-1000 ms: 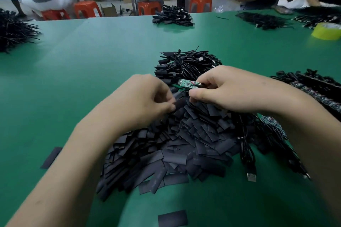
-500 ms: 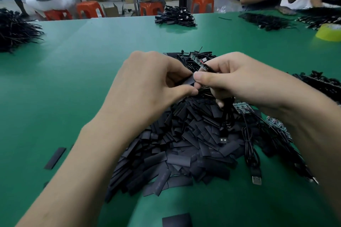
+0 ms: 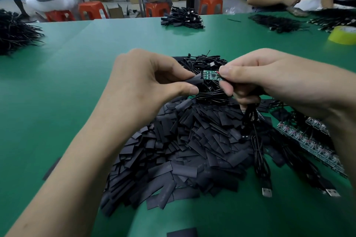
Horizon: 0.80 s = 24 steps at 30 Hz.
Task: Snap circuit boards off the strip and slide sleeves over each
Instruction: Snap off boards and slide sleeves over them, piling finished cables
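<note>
Above the green table [image 3: 77, 86], the left hand [image 3: 152, 81] pinches a black sleeve [image 3: 194, 81] between thumb and curled fingers, with its open end pointing to 3 o'clock. The right hand [image 3: 269, 84] pinches a small green circuit board [image 3: 211, 74] by its 3 o'clock end, thumb and forefinger closed on it. Its lower fingers curl round a black cable [image 3: 249, 115] that hangs toward 6 o'clock. The board's free end meets the mouth of the sleeve; whether it has entered cannot be told. Both are held in the air over the far edge of the sleeve pile [image 3: 183, 152], which spreads toward 6 o'clock of the hands. At 3 o'clock of the pile lies a board strip [image 3: 308, 140], partly under the right forearm. 2 USB plugs [image 3: 267, 192] lie toward 5 o'clock of the pile. A cable tangle [image 3: 204, 61] lies at 12 o'clock of the pile. A yellow tape roll [image 3: 342, 34] sits at 2 o'clock, well apart.
</note>
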Motion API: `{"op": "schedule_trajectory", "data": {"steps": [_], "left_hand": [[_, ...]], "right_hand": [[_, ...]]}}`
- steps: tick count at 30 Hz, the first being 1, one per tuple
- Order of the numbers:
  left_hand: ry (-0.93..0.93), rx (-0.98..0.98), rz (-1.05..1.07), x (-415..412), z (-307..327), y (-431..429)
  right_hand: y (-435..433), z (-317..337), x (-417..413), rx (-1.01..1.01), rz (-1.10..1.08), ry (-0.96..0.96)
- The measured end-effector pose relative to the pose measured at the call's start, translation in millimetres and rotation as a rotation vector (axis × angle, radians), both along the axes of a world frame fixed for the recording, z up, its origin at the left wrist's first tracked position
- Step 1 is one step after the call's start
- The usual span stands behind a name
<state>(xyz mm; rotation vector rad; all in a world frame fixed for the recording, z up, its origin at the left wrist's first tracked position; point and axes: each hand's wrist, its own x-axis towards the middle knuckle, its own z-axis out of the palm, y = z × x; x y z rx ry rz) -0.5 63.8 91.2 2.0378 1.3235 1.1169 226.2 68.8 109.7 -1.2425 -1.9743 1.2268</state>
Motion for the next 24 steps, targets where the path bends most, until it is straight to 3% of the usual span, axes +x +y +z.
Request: {"op": "schedule_trajectory", "data": {"steps": [9, 18, 24], "left_hand": [[0.012, -0.003, 0.009, 0.3, -0.2, -0.8], [0.261, 0.127, 0.148, 8.0, 3.6, -8.0], [0.323, 0.131, 0.09, 8.1, 4.9, -8.3]], "right_hand": [[-1.9, 2.9, -0.5, 0.007, -0.024, -0.024], [-3.2, 0.5, -5.5, -0.034, -0.05, -0.057], [0.5, -3.0, -2.1, -0.08, -0.044, -0.011]]}}
